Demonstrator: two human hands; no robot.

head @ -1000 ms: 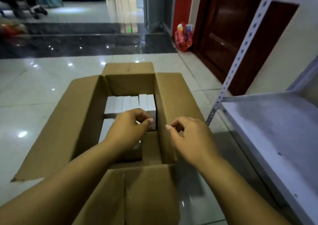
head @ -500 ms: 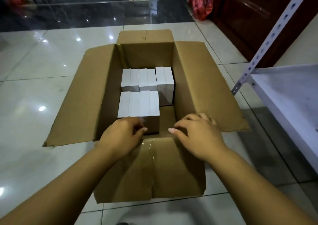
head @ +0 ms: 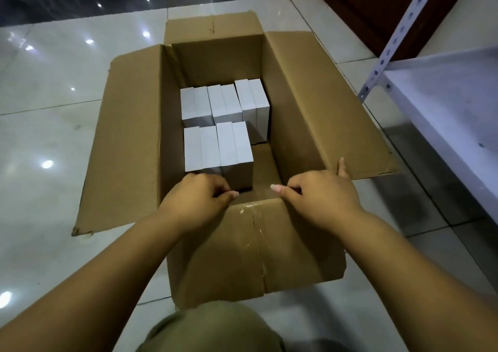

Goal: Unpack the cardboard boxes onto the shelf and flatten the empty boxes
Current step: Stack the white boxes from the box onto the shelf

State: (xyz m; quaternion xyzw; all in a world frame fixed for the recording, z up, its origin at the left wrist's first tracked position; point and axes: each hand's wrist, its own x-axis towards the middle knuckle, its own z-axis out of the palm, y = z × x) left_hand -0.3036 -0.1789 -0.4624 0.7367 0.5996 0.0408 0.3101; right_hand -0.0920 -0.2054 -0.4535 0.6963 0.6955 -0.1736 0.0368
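Note:
An open brown cardboard box (head: 301, 104) stands on the tiled floor with all its flaps folded out. Several small white cartons (head: 218, 133) stand upright in two rows in its left and far part; the near right corner of the bottom is bare. My left hand (head: 196, 198) grips the box's near rim, fingers curled over the edge just in front of the cartons. My right hand (head: 320, 190) grips the same rim farther right, thumb on the taped near flap (head: 250, 249), fingers inside.
A white metal shelf (head: 444, 104) with a perforated upright stands close on the right. A dark wooden door (head: 363, 9) is behind it, a red bag at the top edge. Glossy tiles surround the box. My olive-clad knee (head: 210, 330) is at the bottom.
The view has tilted down and closer to the box. Both hands have drawn back from inside the box to its near rim and closed on it.

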